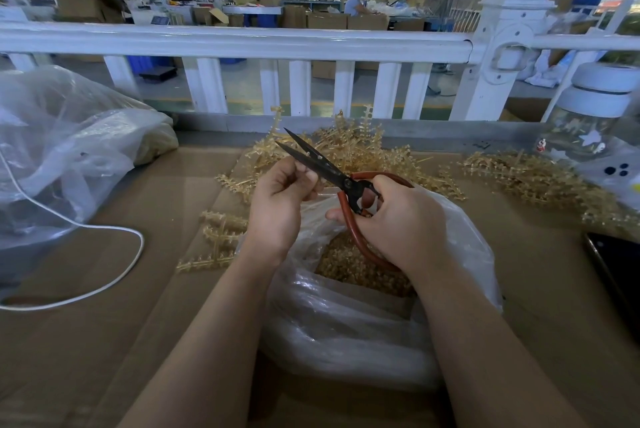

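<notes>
Red-handled scissors point(332, 173) above the bag point(346, 323), blades parted | my right hand point(398, 223) curled through the loops | left hand point(280, 199) pinches amber part point(307, 152) at the blades | I judge it light, brittle, slippery: pinch close to the cut.

A factory workshop: beyond the white plastic railing point(242, 43) runs a big hall with high windows, stacked brown cardboard boxes point(329, 20), blue crates and a worker at a far bench. Heaps of amber plastic moulding sprues point(533, 178) cover the cardboard-covered desk point(104, 323).
</notes>
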Demonstrator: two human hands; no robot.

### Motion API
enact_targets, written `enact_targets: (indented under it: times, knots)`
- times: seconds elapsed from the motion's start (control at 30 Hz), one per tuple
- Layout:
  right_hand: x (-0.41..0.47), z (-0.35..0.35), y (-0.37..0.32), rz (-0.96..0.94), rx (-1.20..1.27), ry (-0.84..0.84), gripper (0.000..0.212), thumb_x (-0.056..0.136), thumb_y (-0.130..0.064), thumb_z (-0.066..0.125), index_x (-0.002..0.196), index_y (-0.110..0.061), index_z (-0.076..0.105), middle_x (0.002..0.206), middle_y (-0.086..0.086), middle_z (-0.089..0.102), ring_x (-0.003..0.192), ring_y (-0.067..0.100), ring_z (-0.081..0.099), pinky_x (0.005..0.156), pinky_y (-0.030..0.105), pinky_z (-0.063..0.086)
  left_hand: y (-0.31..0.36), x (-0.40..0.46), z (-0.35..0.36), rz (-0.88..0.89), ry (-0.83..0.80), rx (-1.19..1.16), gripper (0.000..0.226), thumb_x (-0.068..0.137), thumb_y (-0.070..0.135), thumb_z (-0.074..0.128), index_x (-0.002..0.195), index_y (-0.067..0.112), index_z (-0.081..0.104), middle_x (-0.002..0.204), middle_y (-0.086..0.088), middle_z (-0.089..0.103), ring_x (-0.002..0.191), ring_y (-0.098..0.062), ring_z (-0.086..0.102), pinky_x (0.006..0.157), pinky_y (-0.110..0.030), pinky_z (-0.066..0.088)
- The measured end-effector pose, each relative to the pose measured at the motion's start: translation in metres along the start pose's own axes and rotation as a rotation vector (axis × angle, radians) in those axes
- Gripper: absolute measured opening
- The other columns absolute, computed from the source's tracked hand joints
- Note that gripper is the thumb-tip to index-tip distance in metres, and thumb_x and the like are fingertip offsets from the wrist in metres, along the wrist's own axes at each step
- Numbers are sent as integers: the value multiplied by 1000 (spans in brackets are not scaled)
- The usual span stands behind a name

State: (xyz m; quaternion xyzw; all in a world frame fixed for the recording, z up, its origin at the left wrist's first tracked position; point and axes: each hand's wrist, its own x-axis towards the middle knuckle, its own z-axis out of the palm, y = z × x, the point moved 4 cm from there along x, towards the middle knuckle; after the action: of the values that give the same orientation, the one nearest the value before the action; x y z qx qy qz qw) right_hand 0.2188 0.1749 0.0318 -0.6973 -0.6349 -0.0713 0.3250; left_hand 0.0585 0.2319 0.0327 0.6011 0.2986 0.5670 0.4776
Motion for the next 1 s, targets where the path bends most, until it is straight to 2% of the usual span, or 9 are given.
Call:
enact_targets:
  times: [0.1, 0.17, 0.3, 0.4, 0.63, 0.8, 0.9, 1.0]
  knots:
    - [-2, -1, -2, -19, 35, 21, 62, 69, -91, 46, 78, -31, 58, 65, -20, 57, 58, -3, 51, 50, 20, 41, 1, 0, 2, 7, -4, -9, 18, 96, -7, 48, 83, 3, 55, 65, 5, 55, 68, -13, 49, 70, -27, 41]
    - [-3, -1, -3, -26, 50, 30, 61, 68, -92, 44, 79, -34, 55, 62, -22, 51, 57, -7, 47, 49, 16, 33, 3, 0, 3, 8, -1, -6, 24, 95, -9, 47, 80, 7, 58, 66, 5, 55, 67, -10, 52, 69, -25, 43]
    - [-3, -1, -2, -41, 77, 44, 62, 67, -93, 42, 83, -34, 57, 64, -25, 50, 59, -6, 49, 49, 15, 35, 6, -2, 6, 13, -37, -8, 28, 94, -12, 44, 80, 8, 58, 70, -2, 53, 64, -4, 54, 66, -19, 46]
    - [-3, -2, -1, -55, 87, 55, 61, 68, -92, 44, 81, -33, 57, 64, -23, 52, 59, -10, 48, 49, 15, 33, 6, -2, 6, 8, -54, -14, 30, 93, -13, 43, 75, 9, 54, 71, -4, 51, 65, -7, 52, 67, -22, 45]
    - [-2, 1, 1, -63, 84, 45, 66, 68, -93, 45, 82, -30, 62, 69, -17, 64, 61, -1, 57, 53, 18, 47, 3, -2, 6, 1, -99, -66, 29, 89, -13, 41, 73, 9, 50, 71, -2, 53, 68, -11, 53, 69, -26, 44]
    - [-4, 2, 0, -43, 146, 6, 64, 66, -93, 47, 85, -34, 62, 69, -23, 61, 64, -7, 55, 53, 13, 41, 3, -2, 6, -15, -134, -154, 10, 79, 3, 46, 72, 9, 50, 70, -3, 55, 69, -14, 52, 69, -25, 44]
    - [-4, 3, -1, -33, 170, -7, 63, 66, -93, 49, 84, -34, 62, 65, -25, 56, 61, -8, 54, 50, 11, 32, 2, -2, 5, -8, -139, -167, 8, 78, 3, 46, 73, 8, 50, 70, -4, 55, 69, -14, 52, 68, -24, 45]
    - [-3, 3, 0, -28, 180, -7, 63, 65, -94, 49, 85, -35, 62, 65, -26, 56, 62, -8, 54, 51, 11, 32, 2, -2, 5, -4, -148, -162, 8, 78, 3, 45, 73, 8, 49, 69, -3, 55, 69, -15, 51, 68, -24, 44]
